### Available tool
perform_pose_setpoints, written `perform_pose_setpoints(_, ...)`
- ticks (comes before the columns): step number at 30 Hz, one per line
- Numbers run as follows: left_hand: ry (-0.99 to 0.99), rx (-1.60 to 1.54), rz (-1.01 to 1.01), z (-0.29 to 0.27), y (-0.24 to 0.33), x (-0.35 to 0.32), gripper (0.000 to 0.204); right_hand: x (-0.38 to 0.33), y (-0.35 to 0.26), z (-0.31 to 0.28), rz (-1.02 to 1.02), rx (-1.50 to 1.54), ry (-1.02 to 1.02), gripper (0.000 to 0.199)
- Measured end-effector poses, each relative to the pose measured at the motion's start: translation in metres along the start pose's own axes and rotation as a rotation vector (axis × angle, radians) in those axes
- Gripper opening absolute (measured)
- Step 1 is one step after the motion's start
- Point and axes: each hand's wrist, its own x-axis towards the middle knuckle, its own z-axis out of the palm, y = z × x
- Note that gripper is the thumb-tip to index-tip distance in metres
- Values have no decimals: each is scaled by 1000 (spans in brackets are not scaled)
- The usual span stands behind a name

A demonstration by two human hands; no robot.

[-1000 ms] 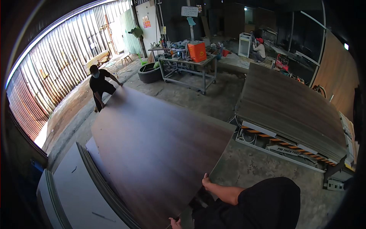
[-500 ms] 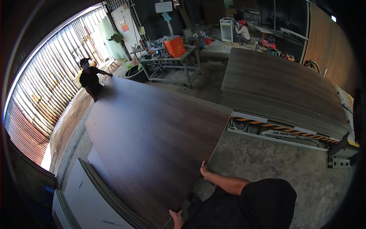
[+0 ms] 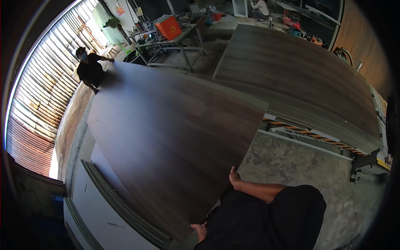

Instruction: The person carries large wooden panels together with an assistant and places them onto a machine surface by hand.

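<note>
A large brown wood-grain panel [image 3: 175, 129] stretches from my body toward the far left, held up off the floor. My right hand [image 3: 235, 178] grips its near right edge, with fingers hidden under the board. Lower down, my left hand [image 3: 200, 230] is closed on the near end of the same panel, its thumb side showing. At the far end a co-worker in black [image 3: 90, 70] holds the panel with both hands. The panel's far right corner lies in front of a stack of similar brown panels [image 3: 300, 71].
The stack rests on a lift table with orange-black striping [image 3: 300, 130]. White-faced boards [image 3: 104, 212] lean at lower left. A metal worktable [image 3: 183, 39] holds an orange box [image 3: 168, 28]. Another person [image 3: 261, 9] crouches at the back. Concrete floor [image 3: 287, 166] lies to my right.
The panel has shifted right and its far right corner now overlaps the stack in view. My hands and the co-worker still hold it. The view has tilted downward.
</note>
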Motion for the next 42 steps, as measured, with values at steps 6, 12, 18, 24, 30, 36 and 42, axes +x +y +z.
perform_pose_setpoints(6, -16, -122, -10, -32, -140, -29, 50, 33, 80, -141, 48, 246, -168, 95)
perform_pose_setpoints(12, 10, -246, 12, -90, -261, -104, 52, -4, 114, -298, 82, 567, -295, 92)
perform_pose_setpoints(18, 38, -233, -23, -104, -398, -181, 54, 97, 199, -445, 72, 550, -222, 97)
perform_pose_setpoints(24, 90, -153, -48, -114, -560, -245, 57, 126, 189, -603, 44, 404, -257, 99)
perform_pose_setpoints(30, 55, -6, -60, -115, -722, -323, 55, 187, 210, -776, 41, 287, -144, 103)
perform_pose_setpoints(36, -138, -72, -51, -129, -864, -413, 52, 235, 263, -914, -10, 443, -215, 89)
perform_pose_setpoints(42, -130, -70, 62, -188, -964, -472, 61, 253, 339, -1015, -56, 318, -274, 93)
